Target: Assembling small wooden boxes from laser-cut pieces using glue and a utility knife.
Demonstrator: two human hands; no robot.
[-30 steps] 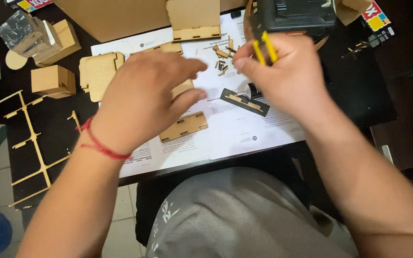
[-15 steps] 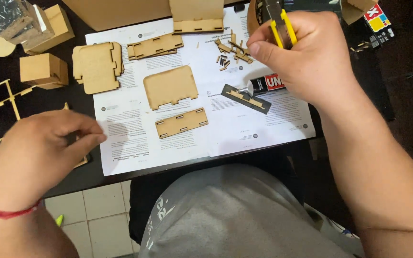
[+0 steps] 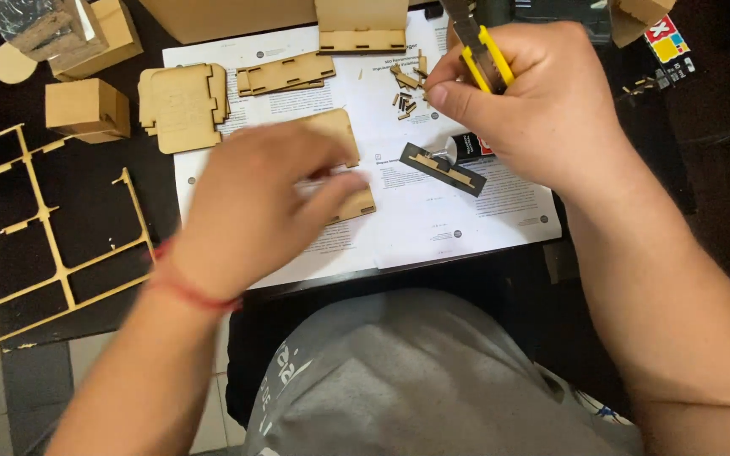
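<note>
From my remote seat, I saw the right hand (image 3: pixel 542 101) clenched around a yellow utility knife (image 3: pixel 485 51), while the left hand (image 3: pixel 255 207) (blurred, fingers loosely spread) lay over a flat wooden panel (image 3: pixel 344 160) on the instruction sheet (image 3: pixel 466 215).

1. Both forearms are bare to the edge of the view; no sleeves show.
2. The left hand (image 3: pixel 251 211) has a thin red string bracelet (image 3: pixel 192 291) around the wrist.
3. The right hand (image 3: pixel 534 101) wears no ring, watch or band.
4. The lap is covered by grey fabric (image 3: pixel 416 380) with a faint pale printed mark near its left side.
</note>
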